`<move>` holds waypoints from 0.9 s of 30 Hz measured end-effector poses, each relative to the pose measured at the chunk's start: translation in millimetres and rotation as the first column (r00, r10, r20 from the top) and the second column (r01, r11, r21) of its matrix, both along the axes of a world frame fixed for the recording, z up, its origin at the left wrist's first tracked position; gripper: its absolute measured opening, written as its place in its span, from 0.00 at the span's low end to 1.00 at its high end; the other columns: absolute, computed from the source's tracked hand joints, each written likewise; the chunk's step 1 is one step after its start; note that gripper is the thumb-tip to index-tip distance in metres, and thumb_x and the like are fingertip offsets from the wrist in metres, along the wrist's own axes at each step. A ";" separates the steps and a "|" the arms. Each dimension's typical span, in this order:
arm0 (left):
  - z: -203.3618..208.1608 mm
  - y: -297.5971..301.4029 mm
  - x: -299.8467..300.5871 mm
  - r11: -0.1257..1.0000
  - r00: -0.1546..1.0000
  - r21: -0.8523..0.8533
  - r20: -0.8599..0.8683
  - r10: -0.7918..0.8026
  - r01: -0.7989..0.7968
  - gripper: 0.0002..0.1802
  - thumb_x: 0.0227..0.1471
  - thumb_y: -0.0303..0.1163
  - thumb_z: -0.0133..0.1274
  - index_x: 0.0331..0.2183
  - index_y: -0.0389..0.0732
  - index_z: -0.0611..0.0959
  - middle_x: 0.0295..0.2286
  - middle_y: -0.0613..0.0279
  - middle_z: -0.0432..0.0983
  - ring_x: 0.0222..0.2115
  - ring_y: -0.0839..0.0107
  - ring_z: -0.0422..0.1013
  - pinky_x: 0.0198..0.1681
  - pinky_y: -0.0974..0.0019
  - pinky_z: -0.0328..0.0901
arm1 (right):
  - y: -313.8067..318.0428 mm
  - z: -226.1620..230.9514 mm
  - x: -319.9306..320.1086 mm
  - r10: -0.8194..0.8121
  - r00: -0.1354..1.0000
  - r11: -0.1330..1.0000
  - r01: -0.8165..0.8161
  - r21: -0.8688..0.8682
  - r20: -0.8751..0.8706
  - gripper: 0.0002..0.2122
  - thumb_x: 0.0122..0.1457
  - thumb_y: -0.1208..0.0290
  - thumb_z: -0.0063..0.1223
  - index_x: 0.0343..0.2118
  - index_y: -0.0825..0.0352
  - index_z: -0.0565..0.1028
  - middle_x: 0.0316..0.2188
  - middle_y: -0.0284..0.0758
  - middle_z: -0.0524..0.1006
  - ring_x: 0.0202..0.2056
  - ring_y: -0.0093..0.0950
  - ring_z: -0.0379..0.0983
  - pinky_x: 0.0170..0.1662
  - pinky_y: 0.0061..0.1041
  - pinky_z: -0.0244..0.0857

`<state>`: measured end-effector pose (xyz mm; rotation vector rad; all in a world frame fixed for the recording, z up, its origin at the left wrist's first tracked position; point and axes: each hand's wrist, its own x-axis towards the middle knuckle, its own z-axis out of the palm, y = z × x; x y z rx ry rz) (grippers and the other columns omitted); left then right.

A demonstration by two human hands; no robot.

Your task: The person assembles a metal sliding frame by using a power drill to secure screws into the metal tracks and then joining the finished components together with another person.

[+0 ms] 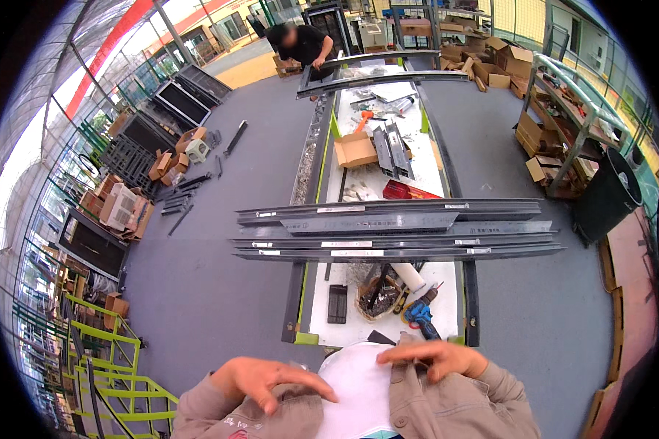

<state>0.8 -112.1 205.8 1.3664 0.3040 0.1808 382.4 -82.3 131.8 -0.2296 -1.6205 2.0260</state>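
Observation:
My left hand (267, 379) is held in front of my open brown jacket, fingers stretched out and thumb apart, with nothing in it. On the other side of my white shirt, my right hand (438, 357) is also open and empty, its fingers pointing inward. Just beyond it, a blue cordless drill (422, 316) lies on the near end of the white-topped workbench (321, 322). Beside the drill are a bag of small dark parts (367, 304), a white roll (408, 276) and a black rectangular case (337, 304). Whether either hand touches the jacket cannot be told.
Long dark metal profiles (395, 245) lie across the bench and overhang both sides. Farther along are an open cardboard box (356, 149) and an orange-headed hammer (364, 119). A person (305, 50) works at the far left end. A shelf cart (564, 139) and black bin (609, 194) stand right.

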 end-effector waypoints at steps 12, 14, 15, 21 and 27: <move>47.0 -57.7 -119.0 0.509 0.651 0.466 0.215 0.728 -0.724 0.18 0.53 0.45 0.63 0.36 0.40 0.89 0.34 0.61 0.81 0.34 0.60 0.73 0.40 0.58 0.65 | 30.8 137.5 172.5 -0.309 0.887 0.835 0.081 0.543 0.342 0.24 0.62 0.54 0.57 0.53 0.68 0.77 0.44 0.37 0.77 0.43 0.34 0.74 0.50 0.36 0.68; 49.2 -71.2 -99.3 0.449 0.606 0.501 0.207 0.768 -0.740 0.17 0.52 0.45 0.63 0.36 0.40 0.89 0.34 0.61 0.81 0.34 0.61 0.73 0.40 0.57 0.65 | 16.8 149.5 200.4 -0.505 0.831 0.728 0.265 0.633 0.233 0.22 0.63 0.56 0.56 0.52 0.69 0.77 0.42 0.37 0.77 0.41 0.33 0.74 0.49 0.35 0.68; 48.1 -75.4 -93.2 0.438 0.596 0.512 0.195 0.779 -0.739 0.17 0.52 0.44 0.63 0.36 0.40 0.88 0.34 0.61 0.81 0.34 0.61 0.74 0.40 0.57 0.65 | 5.2 150.9 210.2 -0.601 0.781 0.657 0.363 0.661 0.168 0.21 0.63 0.57 0.56 0.51 0.69 0.78 0.41 0.36 0.77 0.41 0.33 0.74 0.48 0.35 0.68; 50.4 -66.0 -77.1 0.448 0.639 0.573 0.178 0.749 -0.686 0.15 0.52 0.42 0.62 0.36 0.41 0.88 0.34 0.62 0.81 0.35 0.61 0.74 0.41 0.55 0.65 | -56.2 146.5 240.9 -0.936 0.312 0.120 0.718 0.686 -0.163 0.15 0.63 0.64 0.54 0.47 0.69 0.79 0.34 0.35 0.77 0.35 0.31 0.75 0.44 0.32 0.69; 63.7 -67.4 -82.6 0.302 0.568 0.630 0.272 0.777 -0.716 0.13 0.51 0.39 0.62 0.36 0.42 0.88 0.35 0.62 0.82 0.36 0.62 0.75 0.43 0.54 0.65 | -56.5 126.2 227.8 -0.988 0.095 0.000 0.782 0.623 -0.119 0.11 0.64 0.71 0.52 0.43 0.70 0.81 0.28 0.34 0.78 0.30 0.29 0.75 0.40 0.30 0.70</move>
